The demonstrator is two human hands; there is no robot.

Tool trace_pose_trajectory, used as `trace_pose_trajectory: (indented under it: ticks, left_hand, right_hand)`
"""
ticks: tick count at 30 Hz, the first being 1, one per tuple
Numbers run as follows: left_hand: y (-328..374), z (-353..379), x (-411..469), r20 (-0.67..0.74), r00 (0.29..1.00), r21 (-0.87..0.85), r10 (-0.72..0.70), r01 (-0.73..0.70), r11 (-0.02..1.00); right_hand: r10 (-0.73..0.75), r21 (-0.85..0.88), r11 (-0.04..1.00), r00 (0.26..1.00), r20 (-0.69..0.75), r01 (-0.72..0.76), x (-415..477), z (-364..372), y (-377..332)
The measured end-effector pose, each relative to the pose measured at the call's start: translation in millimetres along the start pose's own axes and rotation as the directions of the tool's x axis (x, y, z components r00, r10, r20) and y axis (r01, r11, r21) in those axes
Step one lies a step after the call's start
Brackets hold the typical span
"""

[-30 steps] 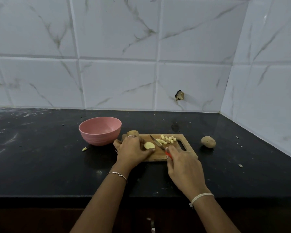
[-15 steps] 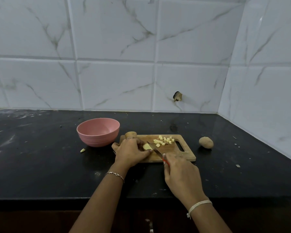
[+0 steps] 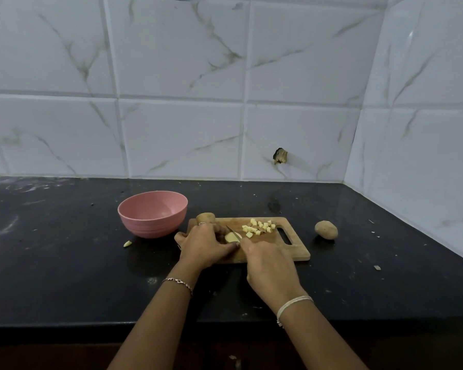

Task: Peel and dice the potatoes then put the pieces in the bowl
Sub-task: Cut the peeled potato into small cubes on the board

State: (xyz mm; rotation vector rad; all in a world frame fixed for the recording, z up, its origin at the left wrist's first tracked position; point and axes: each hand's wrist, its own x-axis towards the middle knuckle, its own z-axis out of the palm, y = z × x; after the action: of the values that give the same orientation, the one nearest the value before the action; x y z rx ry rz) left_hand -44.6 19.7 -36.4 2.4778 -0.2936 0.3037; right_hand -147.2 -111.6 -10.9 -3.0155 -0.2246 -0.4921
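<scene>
while the left hand (image 3: 205,245) holds potato (image 3: 231,237), right hand (image 3: 270,268) grips knife (image 3: 231,229).

Back wall (image 3: 171,76) is big white tiles with grey marble veining. It meets a matching side wall (image 3: 425,129) at the right of the frame, so it's a corner. There's a chipped hole (image 3: 280,156) in one tile, right of centre. The surface (image 3: 64,276) is glossy black stone with whitish smears (image 3: 6,228) at far left. Lighting's pretty dim and flat.
</scene>
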Motion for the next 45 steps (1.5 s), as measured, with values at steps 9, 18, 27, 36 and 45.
trace_pose_trajectory:
  ticks: [9, 18, 27, 36, 45]
  left_hand:
    - [0, 3, 0, -0.042, 0.999, -0.007, -0.030, 0.030, 1.000]
    - [-4, 3, 3, 0.033, 0.999, -0.028, -0.033, 0.034, 0.999]
    - [-7, 2, 7, 0.072, 0.996, -0.150, -0.047, 0.057, 0.987]
    - [-9, 3, 10, 0.087, 0.994, -0.166, -0.068, 0.081, 0.983]
    - [-7, 0, 6, 0.043, 0.998, -0.117, -0.052, 0.057, 0.992]
  right_hand:
    - [0.017, 0.023, 1.000, 0.999, 0.043, -0.018, -16, -5, 4]
    - [0.098, 0.091, 0.991, 0.995, 0.017, -0.100, -39, -19, 14]
    - [0.108, 0.156, 0.984, 0.986, -0.124, -0.088, -39, -10, 3]
    - [0.103, 0.111, 0.989, 0.993, -0.056, -0.096, -35, 4, -8]
    - [-0.008, 0.030, 1.000, 1.000, -0.021, 0.009, -15, -4, -16]
